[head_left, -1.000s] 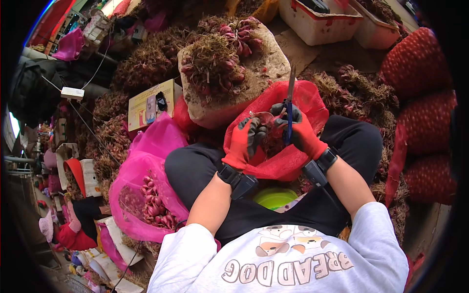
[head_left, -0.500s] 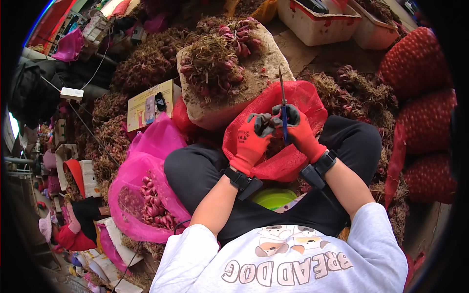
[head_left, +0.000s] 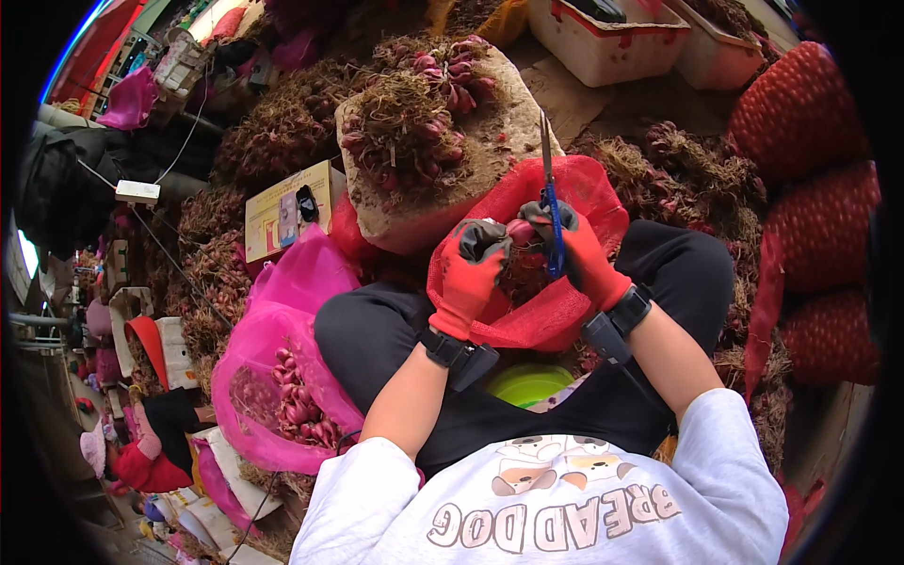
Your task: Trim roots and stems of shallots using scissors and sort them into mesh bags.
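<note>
Both my hands wear red gloves with dark grey palms and fingertips. My left hand (head_left: 476,259) is closed in a pinch at one end of a purple-red shallot (head_left: 519,232). The shallot lies between my two hands, and my right fingertips come close to its other side. My right hand (head_left: 574,247) is closed around scissors (head_left: 555,226) with blue handles; their blades point up and away from me. Beneath my hands, a red mesh bag (head_left: 598,193) lies open between my legs, with shallots inside partly hidden.
A worn foam block (head_left: 518,118) ahead carries bundles of dried shallots (head_left: 405,132). To the left sit a pink mesh bag (head_left: 235,400) of shallots and a yellow box (head_left: 266,221). Full red sacks (head_left: 800,118) are stacked right; a green bowl (head_left: 527,384) is below. Another person (head_left: 151,461) is far left.
My hands have moved slightly apart, my left hand shifting left. The shallot now shows between them, and the scissors have turned to show more of their blades and handles.
</note>
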`<state>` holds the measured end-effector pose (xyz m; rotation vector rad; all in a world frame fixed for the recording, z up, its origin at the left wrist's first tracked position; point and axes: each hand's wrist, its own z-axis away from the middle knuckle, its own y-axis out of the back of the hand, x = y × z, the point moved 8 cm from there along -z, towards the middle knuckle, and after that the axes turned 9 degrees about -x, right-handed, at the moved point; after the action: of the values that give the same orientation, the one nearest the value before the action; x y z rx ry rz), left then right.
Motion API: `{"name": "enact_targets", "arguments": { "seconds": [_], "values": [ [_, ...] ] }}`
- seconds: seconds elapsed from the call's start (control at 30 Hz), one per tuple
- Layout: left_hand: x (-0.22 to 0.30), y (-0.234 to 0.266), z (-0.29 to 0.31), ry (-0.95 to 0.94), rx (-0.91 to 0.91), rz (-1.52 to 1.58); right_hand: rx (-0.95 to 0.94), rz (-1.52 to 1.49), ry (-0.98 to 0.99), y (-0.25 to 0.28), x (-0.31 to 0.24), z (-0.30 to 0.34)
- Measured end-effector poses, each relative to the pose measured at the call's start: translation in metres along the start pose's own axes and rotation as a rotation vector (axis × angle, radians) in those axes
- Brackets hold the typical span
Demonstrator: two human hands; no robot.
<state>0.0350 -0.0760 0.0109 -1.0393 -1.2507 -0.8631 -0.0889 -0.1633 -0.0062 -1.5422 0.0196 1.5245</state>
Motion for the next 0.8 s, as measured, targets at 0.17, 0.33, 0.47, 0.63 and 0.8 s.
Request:
{"name": "enact_targets", "arguments": {
  "seconds": [0.17, 0.33, 0.47, 0.63, 0.8],
  "values": [
    [0.025, -0.017, -0.008, -0.273, -0.172, -0.439, -0.131, -0.195, -0.097, 0.014, 0.021, -0.001],
    [-0.050, 0.031, -0.008, 0.180, 0.063, 0.384, -0.062, -0.067, 0.075, 0.003, -0.008, -0.002],
    [-0.064, -0.015, 0.007, 0.402, -0.105, 0.317, 0.045, -0.014, 0.180, 0.013, -0.006, 0.002],
    [-0.084, -0.006, 0.005, 0.399, -0.074, 0.244, 0.090, 0.352, 0.176, 0.016, 0.001, -0.001],
    [-0.042, -0.024, 0.008, 0.230, -0.220, 0.408, -0.089, 0.322, 0.023, 0.004, -0.004, 0.005]
  ]
}}
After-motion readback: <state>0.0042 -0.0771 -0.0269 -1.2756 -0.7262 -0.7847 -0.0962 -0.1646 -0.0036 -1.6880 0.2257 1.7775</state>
